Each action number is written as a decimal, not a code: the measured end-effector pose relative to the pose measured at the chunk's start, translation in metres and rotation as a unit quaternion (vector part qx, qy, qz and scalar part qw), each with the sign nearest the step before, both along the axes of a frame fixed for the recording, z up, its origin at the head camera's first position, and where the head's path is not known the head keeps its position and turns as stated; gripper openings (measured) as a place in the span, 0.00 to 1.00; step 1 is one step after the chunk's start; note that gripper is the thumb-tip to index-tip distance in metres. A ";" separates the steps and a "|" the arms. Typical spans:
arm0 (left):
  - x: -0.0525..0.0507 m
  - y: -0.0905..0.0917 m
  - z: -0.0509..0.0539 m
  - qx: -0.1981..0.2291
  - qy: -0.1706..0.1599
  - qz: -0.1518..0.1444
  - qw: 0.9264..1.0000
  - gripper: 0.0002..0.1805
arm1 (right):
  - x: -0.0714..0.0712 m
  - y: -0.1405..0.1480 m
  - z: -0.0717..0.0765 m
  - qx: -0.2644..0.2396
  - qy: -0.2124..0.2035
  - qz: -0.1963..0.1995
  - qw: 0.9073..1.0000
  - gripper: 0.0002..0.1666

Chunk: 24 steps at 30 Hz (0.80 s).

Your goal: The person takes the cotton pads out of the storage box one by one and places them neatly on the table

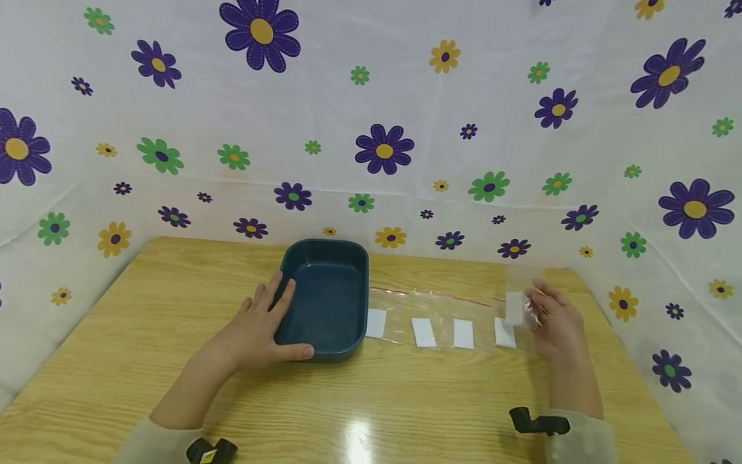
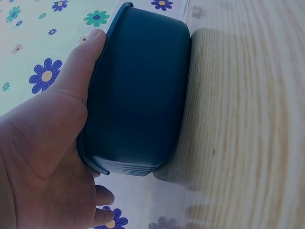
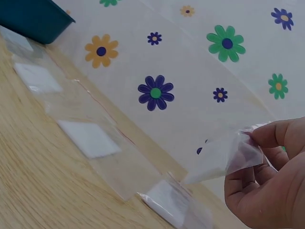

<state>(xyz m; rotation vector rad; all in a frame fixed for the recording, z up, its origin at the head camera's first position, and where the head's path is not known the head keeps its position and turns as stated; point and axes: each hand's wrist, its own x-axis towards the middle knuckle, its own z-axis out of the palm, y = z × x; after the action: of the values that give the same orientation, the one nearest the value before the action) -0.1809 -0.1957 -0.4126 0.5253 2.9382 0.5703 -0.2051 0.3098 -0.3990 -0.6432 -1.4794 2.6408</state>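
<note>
A dark blue rectangular bin (image 1: 327, 303) stands on the table with bare insides. My left hand (image 1: 255, 332) rests on its left side, fingers spread over the left rim and thumb lying along the near rim. In the left wrist view the thumb reaches along the rim of the bin (image 2: 138, 90). On the right, my right hand (image 1: 562, 325) pinches a clear plastic zip bag (image 3: 217, 160) with a white piece in it, raised above the table. Beneath it lies another such bag (image 1: 505, 332), partly overlapped in the head view.
Several clear zip bags with red seal lines and white pieces lie in a row to the right of the bin, among them one bag (image 1: 463, 334) near the middle. Behind the wooden table (image 1: 429, 399) hangs a flowered white cloth (image 1: 324, 109), which also runs along both sides.
</note>
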 end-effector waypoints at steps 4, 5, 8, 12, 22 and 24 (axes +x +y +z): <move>0.000 0.000 0.000 -0.001 -0.002 0.002 1.000 0.72 | 0.001 0.007 0.001 0.003 -0.006 -0.026 1.000 0.14; 0.000 0.000 0.000 -0.001 -0.003 0.002 1.000 0.72 | 0.002 0.009 0.001 -0.003 -0.004 -0.032 0.999 0.14; 0.000 0.001 -0.001 0.001 -0.005 0.002 1.000 0.72 | 0.003 0.016 0.001 -0.021 -0.001 -0.053 0.998 0.13; 0.000 0.002 0.000 0.003 -0.003 0.002 1.000 0.72 | 0.005 0.027 -0.001 -0.029 -0.009 -0.092 0.995 0.14; 0.001 0.001 0.003 -0.004 0.002 0.002 1.000 0.72 | 0.008 0.045 -0.013 0.037 -0.091 -0.135 0.986 0.12; 0.001 0.001 0.003 -0.005 0.003 0.001 1.000 0.72 | 0.008 0.047 -0.017 0.042 -0.094 -0.137 0.985 0.11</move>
<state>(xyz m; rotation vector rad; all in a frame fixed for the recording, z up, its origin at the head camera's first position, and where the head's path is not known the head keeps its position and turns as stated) -0.1801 -0.1943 -0.4092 0.5246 2.9455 0.5552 -0.1975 0.3571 -0.4164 -1.0304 -1.4175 2.3528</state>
